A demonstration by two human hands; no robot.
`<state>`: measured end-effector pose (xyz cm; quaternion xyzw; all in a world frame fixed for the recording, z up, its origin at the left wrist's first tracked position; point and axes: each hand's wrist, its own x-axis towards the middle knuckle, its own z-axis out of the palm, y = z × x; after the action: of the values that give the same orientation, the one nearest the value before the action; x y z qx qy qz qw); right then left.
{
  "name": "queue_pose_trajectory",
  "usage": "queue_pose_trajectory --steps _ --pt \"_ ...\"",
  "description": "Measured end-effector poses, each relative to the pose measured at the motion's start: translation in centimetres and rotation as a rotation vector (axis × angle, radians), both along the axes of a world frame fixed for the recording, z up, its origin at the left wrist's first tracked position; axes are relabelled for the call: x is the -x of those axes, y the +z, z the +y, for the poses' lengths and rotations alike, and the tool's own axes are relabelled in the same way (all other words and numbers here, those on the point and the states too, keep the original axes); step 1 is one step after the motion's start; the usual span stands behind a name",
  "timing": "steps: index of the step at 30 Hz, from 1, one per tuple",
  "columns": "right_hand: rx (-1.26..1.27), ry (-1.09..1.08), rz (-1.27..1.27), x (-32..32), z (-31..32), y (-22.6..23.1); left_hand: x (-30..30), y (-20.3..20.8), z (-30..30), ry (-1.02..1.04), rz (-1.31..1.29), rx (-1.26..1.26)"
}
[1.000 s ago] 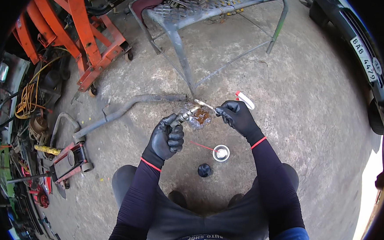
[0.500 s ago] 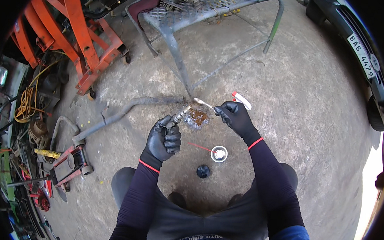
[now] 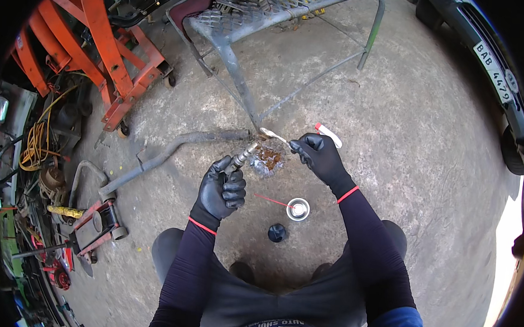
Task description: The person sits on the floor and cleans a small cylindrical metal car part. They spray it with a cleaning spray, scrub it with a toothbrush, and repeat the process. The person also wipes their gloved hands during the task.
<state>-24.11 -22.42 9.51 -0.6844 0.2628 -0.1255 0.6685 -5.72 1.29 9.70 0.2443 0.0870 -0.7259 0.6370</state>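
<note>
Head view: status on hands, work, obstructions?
Left hand gripping metal part. Right hand pinching small brush, held apart from metal part. Spray can and black cap on floor, apart from both hands.

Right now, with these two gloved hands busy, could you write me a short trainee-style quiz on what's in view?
1. Which hand grips the stepped metal part, and which holds the toothbrush?
2. True or false: the red straw on the spray can points toward the person's left.
3. What colour is the band at the left glove's cuff? A) green B) red C) yellow

Key
1. The left hand grips the metal part; the right hand holds the toothbrush.
2. True.
3. B.
</note>
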Motion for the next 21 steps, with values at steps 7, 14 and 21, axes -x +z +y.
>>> queue_pose_trajectory --steps 7,14,21 --pt "-0.040 -0.078 -0.039 -0.4 0.2 -0.2 0.0 -0.6 -0.2 0.016 0.061 -0.097" --pt "-0.012 -0.143 0.064 -0.2 0.4 -1.1 0.0 -0.3 -0.2 0.040 0.072 0.025" --pt "0.383 -0.296 0.078 -0.5 1.6 -1.4 0.7 0.1 -0.4 0.135 0.251 -0.034"
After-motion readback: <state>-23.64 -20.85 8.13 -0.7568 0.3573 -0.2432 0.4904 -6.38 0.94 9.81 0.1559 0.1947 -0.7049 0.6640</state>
